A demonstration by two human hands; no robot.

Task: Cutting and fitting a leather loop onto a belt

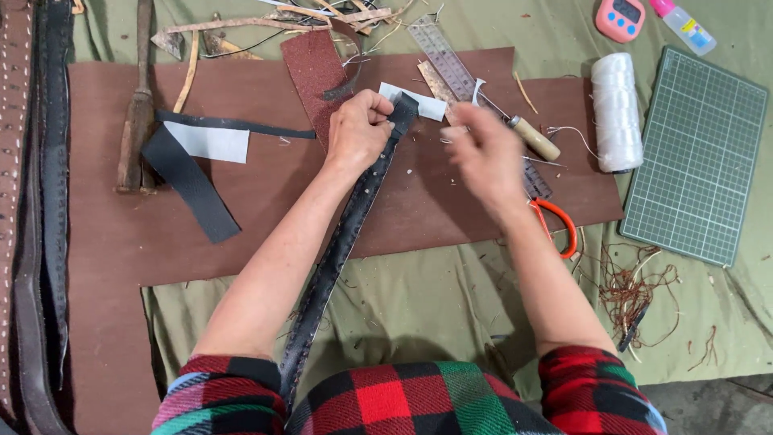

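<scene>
Head view shows the left hand [358, 129] closed around the top end of a long black leather strap [342, 242]; the fingers are curled tight over the strap, near its folded tip. From this grip the strap runs down and toward the person, across a brown leather sheet [105, 242] and over the green cloth [419, 306], until it reaches the red plaid sleeves.

Just to the right of the grip is the right hand [483, 153]. It is blurred, the fingers seem loosely spread, and I cannot tell if it holds anything. Behind the grip, touching the strap tip, lies a small white paper piece [431, 105]. Above the grip, a little left, is a dark red rough sheet [310, 68].

Right of the blurred hand are an awl with a wooden handle [535, 138], a clear ruler [443, 56] and a spool of white thread [616, 109]. Below this hand, orange scissors [560, 225] lie partly hidden by the forearm. Far right is a green cutting mat [696, 153]. Well left of the grip are a loose black strip [189, 185] and a wooden-handled tool [138, 105].
</scene>
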